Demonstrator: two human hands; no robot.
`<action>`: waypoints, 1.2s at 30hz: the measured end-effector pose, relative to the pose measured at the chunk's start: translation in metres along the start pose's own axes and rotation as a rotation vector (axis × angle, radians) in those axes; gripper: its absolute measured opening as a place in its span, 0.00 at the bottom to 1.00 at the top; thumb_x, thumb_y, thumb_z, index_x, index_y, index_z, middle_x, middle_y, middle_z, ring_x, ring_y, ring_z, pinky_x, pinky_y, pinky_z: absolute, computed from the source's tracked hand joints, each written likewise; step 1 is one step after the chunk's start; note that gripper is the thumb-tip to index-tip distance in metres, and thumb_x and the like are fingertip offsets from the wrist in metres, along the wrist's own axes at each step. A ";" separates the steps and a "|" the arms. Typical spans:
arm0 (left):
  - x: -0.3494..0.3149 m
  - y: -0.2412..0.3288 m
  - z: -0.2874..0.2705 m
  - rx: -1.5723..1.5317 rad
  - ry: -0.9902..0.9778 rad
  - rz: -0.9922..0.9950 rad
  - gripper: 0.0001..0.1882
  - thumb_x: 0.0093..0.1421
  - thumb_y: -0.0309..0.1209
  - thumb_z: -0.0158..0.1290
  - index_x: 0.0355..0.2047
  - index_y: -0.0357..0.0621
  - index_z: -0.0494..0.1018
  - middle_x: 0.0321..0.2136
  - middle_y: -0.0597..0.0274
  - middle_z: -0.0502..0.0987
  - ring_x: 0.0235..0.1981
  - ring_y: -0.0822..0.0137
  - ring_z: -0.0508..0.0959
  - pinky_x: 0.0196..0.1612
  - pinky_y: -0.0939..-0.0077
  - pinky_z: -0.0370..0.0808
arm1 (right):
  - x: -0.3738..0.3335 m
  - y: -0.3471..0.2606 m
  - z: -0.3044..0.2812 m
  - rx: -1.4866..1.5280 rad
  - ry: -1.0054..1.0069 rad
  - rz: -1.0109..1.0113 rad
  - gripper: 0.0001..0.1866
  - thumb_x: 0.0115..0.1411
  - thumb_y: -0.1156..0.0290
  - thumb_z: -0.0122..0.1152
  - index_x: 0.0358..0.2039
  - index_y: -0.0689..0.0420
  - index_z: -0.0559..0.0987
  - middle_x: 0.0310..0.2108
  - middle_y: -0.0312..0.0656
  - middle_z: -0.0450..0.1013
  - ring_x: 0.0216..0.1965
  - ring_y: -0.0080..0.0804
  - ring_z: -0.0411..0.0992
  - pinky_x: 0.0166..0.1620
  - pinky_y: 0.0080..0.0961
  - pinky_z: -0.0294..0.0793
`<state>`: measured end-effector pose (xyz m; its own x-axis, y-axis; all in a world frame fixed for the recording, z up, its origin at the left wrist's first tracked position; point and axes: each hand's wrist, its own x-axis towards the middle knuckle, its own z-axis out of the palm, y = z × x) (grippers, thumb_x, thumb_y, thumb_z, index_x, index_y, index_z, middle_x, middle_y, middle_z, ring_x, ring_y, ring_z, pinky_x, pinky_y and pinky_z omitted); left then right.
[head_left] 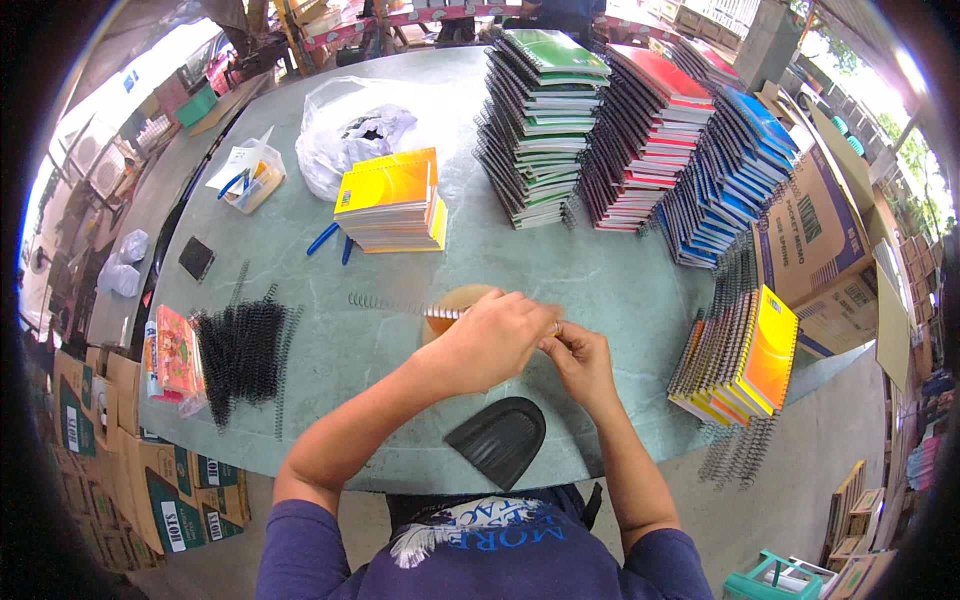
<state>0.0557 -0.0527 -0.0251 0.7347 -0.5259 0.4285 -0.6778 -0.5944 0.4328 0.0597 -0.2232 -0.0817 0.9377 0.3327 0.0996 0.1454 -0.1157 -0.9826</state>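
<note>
Head view, taken by the left of two side-by-side fisheye cameras. The lens sat on the wearer's head, above the torso [600,565], and looked down and forward. The left hand [490,343] and right hand [580,365] lay near the centre at close range; the bench [625,300] spread around them, its far edge toward the top. Floor [825,410] showed beyond it at lower right. Straight edges bowed toward the dark rim; picture left matched the wearer's left.

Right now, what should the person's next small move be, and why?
Probably a small twist of the thin dark spiral coil by the right hand: that hand is close beside the left hand, and the coil's loose tail juts left beyond the partly hidden orange notebook.
</note>
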 end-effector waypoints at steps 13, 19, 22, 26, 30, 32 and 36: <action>0.005 0.008 -0.002 -0.043 0.015 -0.022 0.06 0.48 0.26 0.54 0.27 0.38 0.71 0.28 0.52 0.73 0.31 0.54 0.72 0.38 0.63 0.69 | -0.006 -0.005 0.009 -0.291 0.100 -0.111 0.10 0.54 0.77 0.55 0.38 0.60 0.78 0.22 0.48 0.74 0.22 0.26 0.70 0.29 0.24 0.69; 0.012 0.032 -0.022 -0.115 0.205 0.038 0.17 0.43 0.30 0.62 0.36 0.43 0.75 0.35 0.52 0.73 0.41 0.52 0.71 0.43 0.63 0.68 | -0.043 -0.051 -0.017 -0.373 0.284 -0.412 0.18 0.48 0.83 0.57 0.42 0.58 0.77 0.29 0.42 0.76 0.22 0.23 0.69 0.27 0.22 0.68; 0.009 0.050 -0.051 0.000 0.448 0.038 0.20 0.43 0.33 0.64 0.37 0.44 0.76 0.39 0.52 0.72 0.44 0.52 0.69 0.46 0.61 0.67 | -0.081 -0.111 -0.069 -0.595 0.594 -0.547 0.22 0.52 0.88 0.52 0.48 0.58 0.76 0.43 0.47 0.75 0.45 0.31 0.73 0.47 0.23 0.72; 0.003 0.042 -0.047 -0.023 0.382 0.058 0.19 0.42 0.31 0.65 0.36 0.45 0.76 0.42 0.53 0.71 0.45 0.53 0.69 0.48 0.61 0.66 | -0.108 -0.136 -0.125 -0.819 0.890 -0.260 0.18 0.55 0.82 0.54 0.47 0.58 0.76 0.48 0.48 0.72 0.53 0.35 0.68 0.55 0.28 0.65; -0.004 0.038 -0.038 -0.027 0.301 0.064 0.17 0.43 0.29 0.64 0.35 0.44 0.76 0.42 0.54 0.71 0.45 0.53 0.69 0.49 0.62 0.66 | -0.116 -0.098 -0.148 -1.105 0.663 -0.010 0.17 0.55 0.80 0.56 0.46 0.57 0.77 0.49 0.46 0.72 0.56 0.37 0.66 0.58 0.28 0.62; -0.008 0.035 -0.037 -0.039 0.321 0.048 0.14 0.45 0.31 0.63 0.34 0.44 0.77 0.40 0.54 0.72 0.44 0.53 0.69 0.47 0.61 0.66 | -0.117 -0.104 -0.143 -1.024 0.618 0.017 0.17 0.54 0.80 0.56 0.46 0.58 0.77 0.49 0.46 0.72 0.56 0.39 0.66 0.58 0.29 0.62; -0.009 0.029 -0.032 -0.058 0.318 0.045 0.12 0.46 0.32 0.62 0.32 0.44 0.77 0.38 0.54 0.72 0.43 0.52 0.70 0.46 0.61 0.66 | -0.112 -0.109 -0.147 -0.946 0.555 0.008 0.16 0.54 0.81 0.55 0.45 0.59 0.77 0.48 0.46 0.72 0.56 0.39 0.66 0.58 0.30 0.62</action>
<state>0.0291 -0.0455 0.0092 0.6652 -0.3285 0.6705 -0.7162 -0.5344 0.4487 -0.0153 -0.3852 0.0368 0.9168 -0.1110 0.3837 0.1000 -0.8662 -0.4896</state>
